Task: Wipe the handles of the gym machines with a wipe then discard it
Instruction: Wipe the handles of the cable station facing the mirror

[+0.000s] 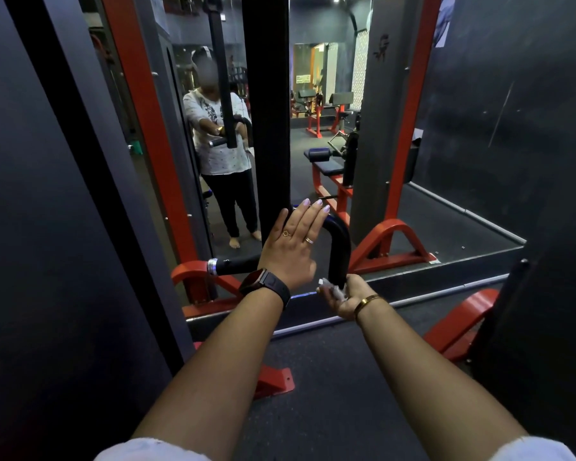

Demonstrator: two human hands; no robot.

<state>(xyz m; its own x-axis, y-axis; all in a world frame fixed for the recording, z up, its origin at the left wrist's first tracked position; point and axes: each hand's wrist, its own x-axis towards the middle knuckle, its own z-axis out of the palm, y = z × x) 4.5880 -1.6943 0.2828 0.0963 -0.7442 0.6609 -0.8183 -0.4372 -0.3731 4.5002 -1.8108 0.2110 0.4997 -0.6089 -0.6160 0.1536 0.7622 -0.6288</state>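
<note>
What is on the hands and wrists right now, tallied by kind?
Rings: 2, both on the left hand
Watch: 1, black, on the left wrist
Bracelet: 1, gold, on the right wrist
Wipe: 1, white, held by the right hand at the lower end of the black handle
Total: 5

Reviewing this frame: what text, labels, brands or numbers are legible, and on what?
No text can be read.
Dark red mark on the grey upright panel: logo shape, illegible.
Yellow-and-white sign reflected in the mirror: too small and blurred.
Black wristwatch: no text shows.
</note>
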